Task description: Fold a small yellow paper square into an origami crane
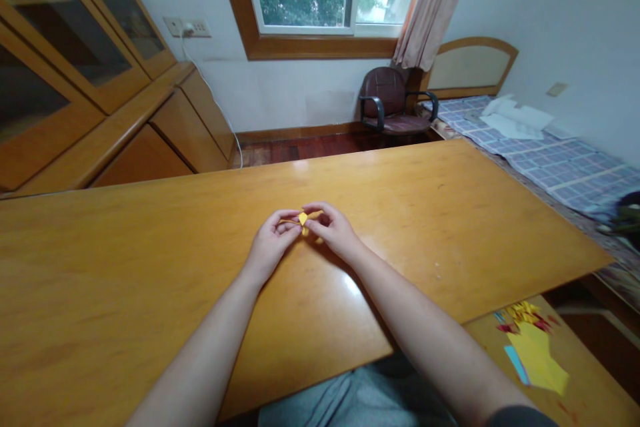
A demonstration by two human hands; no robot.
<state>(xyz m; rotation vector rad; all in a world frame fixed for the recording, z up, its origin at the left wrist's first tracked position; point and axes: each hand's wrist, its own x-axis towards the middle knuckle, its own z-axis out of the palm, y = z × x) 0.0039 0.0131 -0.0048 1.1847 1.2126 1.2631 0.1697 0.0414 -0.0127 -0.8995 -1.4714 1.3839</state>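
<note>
A small folded piece of yellow paper (pixel 303 219) is pinched between both my hands over the middle of the wooden table (pixel 150 267). My left hand (pixel 273 242) grips its left side with curled fingers. My right hand (pixel 333 227) holds the right side, thumb and fingertips pressed together on the paper. Most of the paper is hidden by my fingers.
A low stool or side surface (pixel 575 387) at the lower right carries yellow sheets (pixel 537 353) and small folded coloured pieces. A dark armchair (pixel 387 103) stands under the window. A bed (pixel 550 153) runs along the right wall. Wooden cabinets (pixel 100 100) line the left.
</note>
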